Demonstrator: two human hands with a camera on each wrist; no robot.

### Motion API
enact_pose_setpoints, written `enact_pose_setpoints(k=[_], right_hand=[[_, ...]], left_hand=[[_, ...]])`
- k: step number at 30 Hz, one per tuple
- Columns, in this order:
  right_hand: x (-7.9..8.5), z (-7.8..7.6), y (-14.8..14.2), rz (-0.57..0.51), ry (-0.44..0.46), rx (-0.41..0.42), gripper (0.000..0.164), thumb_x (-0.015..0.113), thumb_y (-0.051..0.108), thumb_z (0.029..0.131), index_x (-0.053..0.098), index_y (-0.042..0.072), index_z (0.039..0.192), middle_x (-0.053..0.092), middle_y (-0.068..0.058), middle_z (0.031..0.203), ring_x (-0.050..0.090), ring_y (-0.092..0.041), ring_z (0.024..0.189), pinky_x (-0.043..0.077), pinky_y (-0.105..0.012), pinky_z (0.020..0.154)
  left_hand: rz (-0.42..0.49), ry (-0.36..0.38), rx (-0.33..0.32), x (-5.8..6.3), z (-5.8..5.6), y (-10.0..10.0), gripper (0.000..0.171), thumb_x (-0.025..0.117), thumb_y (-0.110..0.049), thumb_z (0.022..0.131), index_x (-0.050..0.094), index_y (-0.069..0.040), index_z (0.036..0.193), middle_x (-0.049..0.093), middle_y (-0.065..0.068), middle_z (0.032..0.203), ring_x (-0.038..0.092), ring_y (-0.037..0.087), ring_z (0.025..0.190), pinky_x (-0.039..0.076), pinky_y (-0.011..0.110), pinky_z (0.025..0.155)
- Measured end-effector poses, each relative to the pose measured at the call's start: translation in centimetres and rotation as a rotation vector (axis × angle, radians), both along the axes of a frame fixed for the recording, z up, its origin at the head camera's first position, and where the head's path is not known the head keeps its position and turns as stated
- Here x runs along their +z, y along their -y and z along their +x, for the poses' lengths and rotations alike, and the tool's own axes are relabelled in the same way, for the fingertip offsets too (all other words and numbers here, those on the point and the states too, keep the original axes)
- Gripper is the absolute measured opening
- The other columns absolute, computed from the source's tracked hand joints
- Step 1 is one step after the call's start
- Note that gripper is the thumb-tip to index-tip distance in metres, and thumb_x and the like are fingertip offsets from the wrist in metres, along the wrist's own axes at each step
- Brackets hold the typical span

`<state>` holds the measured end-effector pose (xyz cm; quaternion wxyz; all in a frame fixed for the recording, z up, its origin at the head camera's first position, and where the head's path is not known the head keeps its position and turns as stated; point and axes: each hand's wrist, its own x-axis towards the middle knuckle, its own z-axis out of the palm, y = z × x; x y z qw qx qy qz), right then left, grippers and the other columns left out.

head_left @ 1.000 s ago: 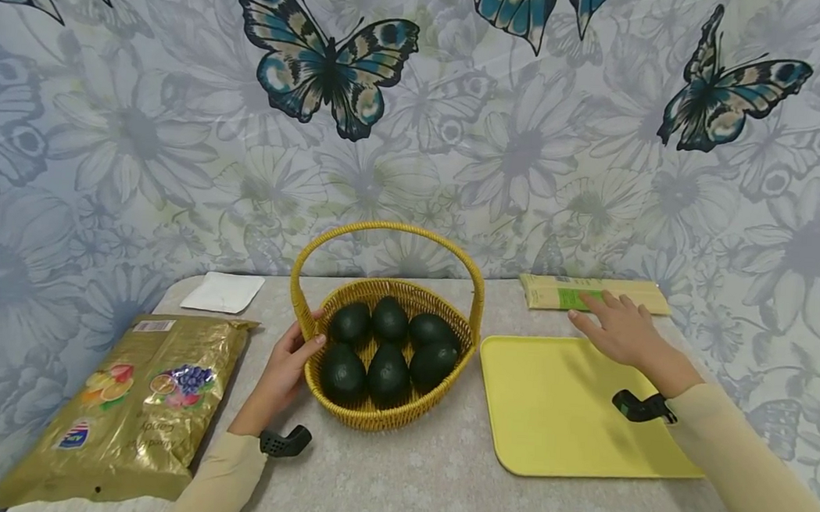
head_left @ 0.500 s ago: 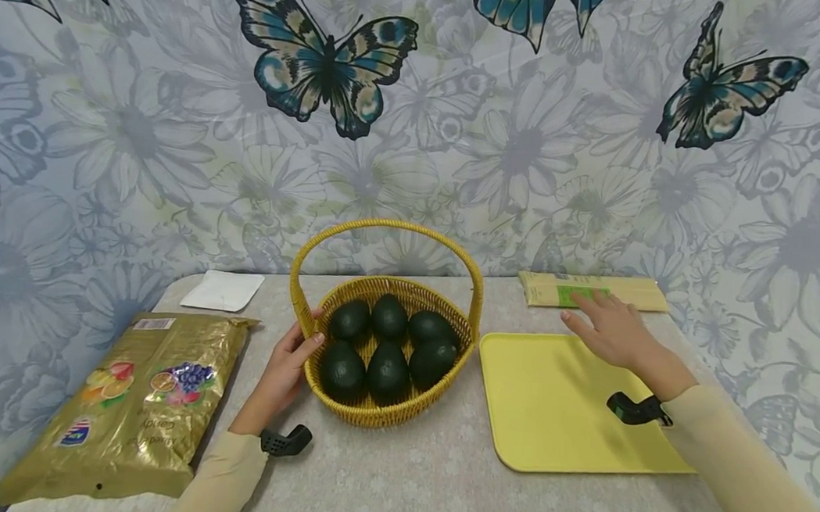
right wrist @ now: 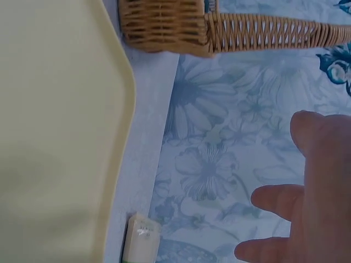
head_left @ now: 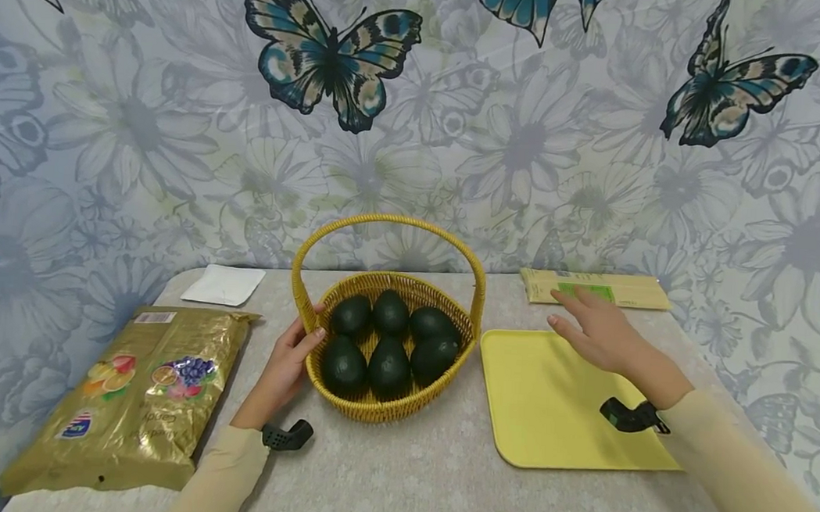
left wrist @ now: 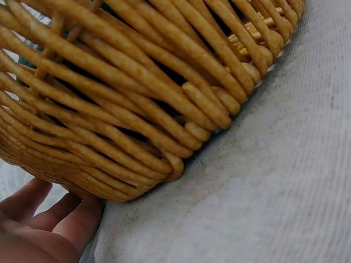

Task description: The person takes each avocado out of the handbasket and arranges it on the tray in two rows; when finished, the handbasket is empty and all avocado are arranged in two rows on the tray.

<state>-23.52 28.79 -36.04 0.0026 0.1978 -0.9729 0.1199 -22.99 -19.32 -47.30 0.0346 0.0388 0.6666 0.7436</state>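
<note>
Near the middle of the table stands a yellow wicker basket (head_left: pixel 375 410) with a tall arched handle, and several dark green avocados (head_left: pixel 390 369) lie inside it. My left hand (head_left: pixel 283 367) grips the basket's left side at the foot of the handle, thumb over the rim. In the left wrist view, fingers (left wrist: pixel 77 222) touch the woven wall low down. My right hand (head_left: pixel 605 338) hovers with loosely extended fingers over the far part of a yellow tray (head_left: pixel 548 421), holding nothing. Just beyond those fingers lies a long pale yellow packet (head_left: pixel 636 292) with a green label.
A large gold candy bag (head_left: pixel 154 405) lies on the left of the table. Behind it is a flat white piece (head_left: pixel 223 285), perhaps paper. A cloth backdrop (head_left: pixel 415 178) with flowers and butterflies rises at the table's far edge.
My right hand has drawn slightly left and nearer, away from the long packet. The left hand keeps its grip on the basket, which has stayed in place.
</note>
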Motion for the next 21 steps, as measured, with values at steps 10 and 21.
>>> enact_pose_setpoints(k=[10, 21], right_hand=[[0.2, 2.5, 2.7, -0.094, 0.037, 0.107, 0.059, 0.049, 0.042, 0.107, 0.044, 0.006, 0.154, 0.040, -0.030, 0.157, 0.039, -0.053, 0.142, 0.037, -0.070, 0.108], [0.1, 3.9, 6.1, -0.117, 0.009, 0.269, 0.050, 0.057, 0.041, 0.104, 0.058, 0.010, 0.143, 0.064, -0.011, 0.140, 0.059, -0.035, 0.131, 0.048, -0.055, 0.106]], left_hand=[[-0.003, -0.009, 0.013, -0.1, 0.0, -0.1, 0.052, 0.048, -0.015, 0.108, 0.032, -0.012, 0.157, 0.031, 0.012, 0.161, 0.038, 0.016, 0.136, 0.045, 0.013, 0.097], [-0.008, -0.026, 0.016, -0.2, 0.1, -0.2, 0.052, 0.048, -0.015, 0.108, 0.032, -0.009, 0.157, 0.033, 0.013, 0.161, 0.040, 0.014, 0.132, 0.045, 0.014, 0.097]])
